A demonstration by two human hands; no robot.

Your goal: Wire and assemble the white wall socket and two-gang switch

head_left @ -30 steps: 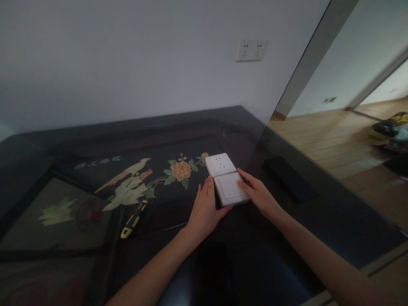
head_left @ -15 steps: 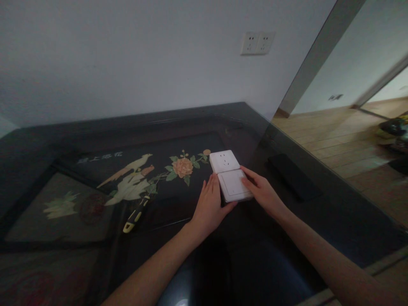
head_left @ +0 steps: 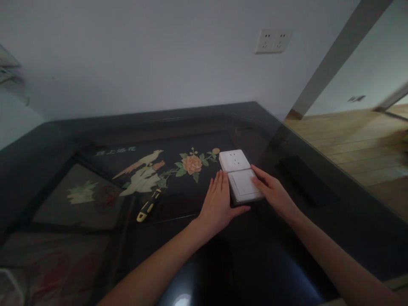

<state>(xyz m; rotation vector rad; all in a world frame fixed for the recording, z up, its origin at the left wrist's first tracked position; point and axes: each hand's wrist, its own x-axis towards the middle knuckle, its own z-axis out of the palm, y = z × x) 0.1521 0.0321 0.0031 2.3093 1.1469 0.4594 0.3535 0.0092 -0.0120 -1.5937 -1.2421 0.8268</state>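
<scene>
The person's left hand (head_left: 219, 204) lies flat on the dark glass-topped counter (head_left: 318, 229), fingers straight and together, its fingertips and thumb pressed against the left and near edges of a white switch plate (head_left: 245, 185). The grip of this hand is open, bracing the plate from the side rather than closed around it. The right hand (head_left: 276, 193) comes in from the other side, its fingers curled loosely over the plate's right edge with fingertips resting on the top face; its grip is half closed and touches the plate without enclosing it. The switch plate lies flat on the counter, right of centre, between the 2 hands. Its far edge touches a white socket plate (head_left: 234, 160), which lies flat just beyond it, so the 2 plates form a line running away from the person.

Under the glass, left of the plates, shows a painted panel with a peach flower (head_left: 191, 164) and a pale bird (head_left: 142, 172). A screwdriver (head_left: 148, 206) with a yellow and black handle lies on the counter well left of the left hand. A flat black object (head_left: 306, 180) lies to the right of the right hand, apart from it. A double wall socket (head_left: 273, 40) sits on the white wall above.
</scene>
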